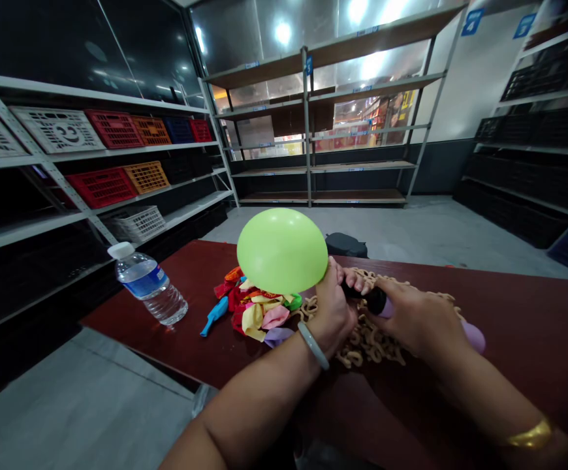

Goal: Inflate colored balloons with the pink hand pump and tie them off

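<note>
A light green balloon (283, 251), blown up round, stands over the table to the left of my hands. My left hand (335, 307) is closed at its neck, and its fingers also wrap round the black end of a hand balloon pump. The neck itself is hidden by the fingers. Around the purple body of the balloon pump (473, 337) my right hand (418, 320) is closed, with the pump's rounded end sticking out past it. Limp coloured balloons (259, 310) lie heaped under the green one. Beneath both hands spreads a pile of tan curled pieces (375, 343).
A water bottle (149, 284) with a white cap stands at the left on the dark red table (166, 346). Behind the table is a black object (345, 245), perhaps a seat. Shelves with plastic crates (112, 186) line the left; a metal rack (308, 130) stands at the back.
</note>
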Available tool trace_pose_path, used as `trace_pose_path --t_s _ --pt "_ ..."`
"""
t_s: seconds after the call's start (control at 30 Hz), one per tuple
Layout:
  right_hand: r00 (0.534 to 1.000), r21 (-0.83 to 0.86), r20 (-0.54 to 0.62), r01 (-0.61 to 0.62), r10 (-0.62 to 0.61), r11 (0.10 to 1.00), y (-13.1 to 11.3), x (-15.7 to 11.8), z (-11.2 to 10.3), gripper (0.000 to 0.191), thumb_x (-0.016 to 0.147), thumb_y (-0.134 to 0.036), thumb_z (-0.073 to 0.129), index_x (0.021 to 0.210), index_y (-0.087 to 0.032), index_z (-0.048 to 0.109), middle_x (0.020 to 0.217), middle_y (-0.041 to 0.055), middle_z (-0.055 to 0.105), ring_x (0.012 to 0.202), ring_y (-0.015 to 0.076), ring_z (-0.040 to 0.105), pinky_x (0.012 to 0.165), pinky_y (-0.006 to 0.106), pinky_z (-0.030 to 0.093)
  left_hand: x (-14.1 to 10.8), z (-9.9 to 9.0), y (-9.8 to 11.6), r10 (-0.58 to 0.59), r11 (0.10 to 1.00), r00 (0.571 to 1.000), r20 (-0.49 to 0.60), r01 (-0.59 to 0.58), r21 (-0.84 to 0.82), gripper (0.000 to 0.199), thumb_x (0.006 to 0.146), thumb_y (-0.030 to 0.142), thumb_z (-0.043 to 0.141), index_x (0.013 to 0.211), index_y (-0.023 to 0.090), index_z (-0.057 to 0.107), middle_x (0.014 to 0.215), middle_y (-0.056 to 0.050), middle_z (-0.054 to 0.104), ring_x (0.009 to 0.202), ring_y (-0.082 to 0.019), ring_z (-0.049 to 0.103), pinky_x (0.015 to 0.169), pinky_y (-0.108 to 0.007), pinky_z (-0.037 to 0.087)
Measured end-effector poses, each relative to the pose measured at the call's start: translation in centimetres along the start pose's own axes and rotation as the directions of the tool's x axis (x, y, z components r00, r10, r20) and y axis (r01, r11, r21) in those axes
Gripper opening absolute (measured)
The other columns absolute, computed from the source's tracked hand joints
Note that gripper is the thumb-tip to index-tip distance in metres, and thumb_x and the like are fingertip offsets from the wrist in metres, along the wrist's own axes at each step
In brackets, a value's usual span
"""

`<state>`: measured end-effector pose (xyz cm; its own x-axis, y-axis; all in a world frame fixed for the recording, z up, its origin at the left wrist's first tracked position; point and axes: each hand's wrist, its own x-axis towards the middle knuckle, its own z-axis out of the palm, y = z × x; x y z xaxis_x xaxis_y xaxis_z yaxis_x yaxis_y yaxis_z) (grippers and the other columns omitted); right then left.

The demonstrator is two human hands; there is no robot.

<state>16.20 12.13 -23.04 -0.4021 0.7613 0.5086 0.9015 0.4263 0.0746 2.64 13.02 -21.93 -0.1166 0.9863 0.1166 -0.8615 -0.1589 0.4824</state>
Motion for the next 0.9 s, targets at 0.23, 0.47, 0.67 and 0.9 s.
trace_pose_path --t_s 0.23,0.47,0.67,0.9 --pt "1.0 0.015 0.023 -0.017 0.017 1.0 2.6 0.2 0.6 0.054 0.078 -0.06 0.057 0.122 -0.028 0.061 0.1 0.0051 0.074 0.074 0.0259 0.069 0.056 0.034 0.043 3.0 -1.2 5.8 0.073 0.993 0.993 -0.089 -0.081 -0.089 0.049 0.091 0.045 0.054 0.059 0.02 0.027 0.047 0.006 0.025 0.039 -0.008 0.026 0.043 -0.024 0.022" --pt "0.998 -0.05 -0.03 -0.048 0.046 0.998 4.4 0.0 0.5 0.048 0.078 -0.056 0.057 0.113 -0.024 0.064 0.098 0.0056 0.073 0.07 0.0237 0.066 0.052 0.033 0.037 3.3 -1.4 6.8 0.149 0.986 0.984 -0.093 -0.155 -0.056 0.049 0.089 0.045 0.056 0.061 0.02 0.027 0.05 0.006 0.025 0.041 -0.008 0.028 0.045 -0.024 0.025" --pt "0.999 -0.081 0.013 -0.031 0.032 0.996 2.0 -0.2 0.0 0.049 0.083 -0.054 0.052 0.118 -0.021 0.062 0.091 0.0076 0.072 0.068 0.0245 0.066 0.051 0.033 0.037 1.7 -1.0 2.5 0.035 0.993 0.999 -0.032 -0.038 -0.109 0.043 0.092 0.038 0.053 0.06 0.019 0.03 0.052 0.005 0.03 0.045 -0.009 0.034 0.049 -0.025 0.03" --pt "1.0 -0.042 -0.003 -0.005 0.005 0.999 0.0 0.0 -0.2 0.047 0.082 -0.053 0.055 0.114 -0.02 0.063 0.101 0.01 0.073 0.078 0.0266 0.069 0.06 0.035 0.045 0.0 -0.7 -0.7 -0.05 0.998 0.997 0.062 0.051 -0.025 0.043 0.091 0.043 0.052 0.061 0.019 0.033 0.053 0.003 0.035 0.05 -0.011 0.039 0.055 -0.027 0.036"
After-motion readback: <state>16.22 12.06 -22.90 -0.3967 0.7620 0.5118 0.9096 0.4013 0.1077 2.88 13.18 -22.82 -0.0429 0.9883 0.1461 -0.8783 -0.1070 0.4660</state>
